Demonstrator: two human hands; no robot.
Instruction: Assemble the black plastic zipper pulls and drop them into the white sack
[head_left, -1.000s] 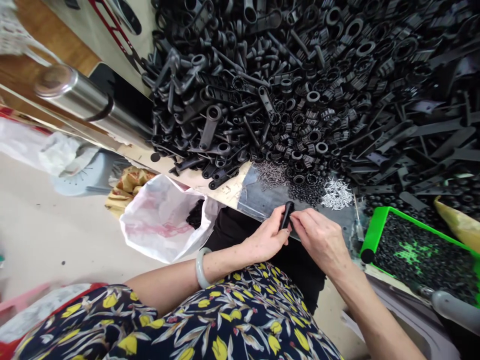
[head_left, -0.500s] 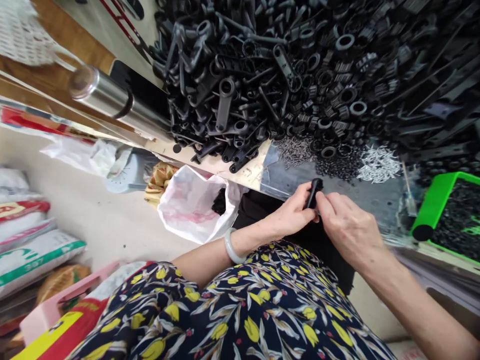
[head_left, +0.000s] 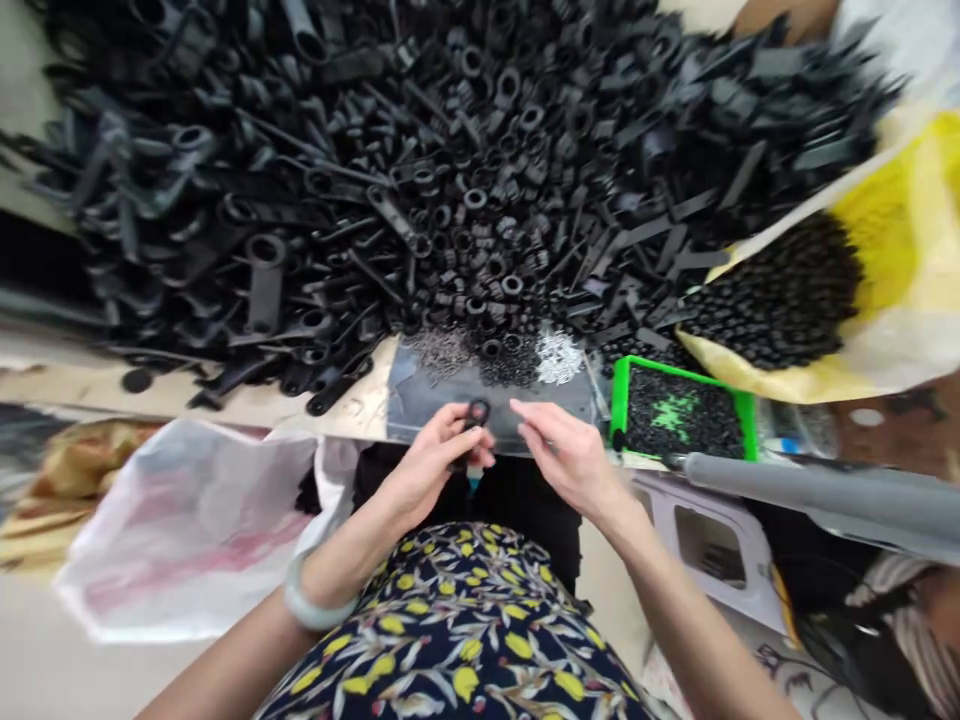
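My left hand (head_left: 435, 458) is closed around a black plastic ring-ended part (head_left: 478, 410), its ring showing above the fingers. Just to the right, apart from that part, is my right hand (head_left: 562, 450), its fingers drawn together in a pinch. Whatever may be between those fingertips is too small and blurred to make out. Both hands are over the near edge of a grey work surface (head_left: 442, 405). Beyond them lie small piles of brownish metal pieces (head_left: 442, 352), tiny black pieces (head_left: 510, 368) and shiny silver pins (head_left: 558, 357).
A large heap of black plastic parts (head_left: 262, 280) covers the table behind. To the right are a green-rimmed tray (head_left: 619, 400) of small black pieces and a yellow-white sack (head_left: 892, 330) of black pieces. A white bag (head_left: 187, 530) hangs open at the left.
The view has swung right, bringing the sack and whole green tray into sight. My right hand has come away from the black part, which stays in my left hand.
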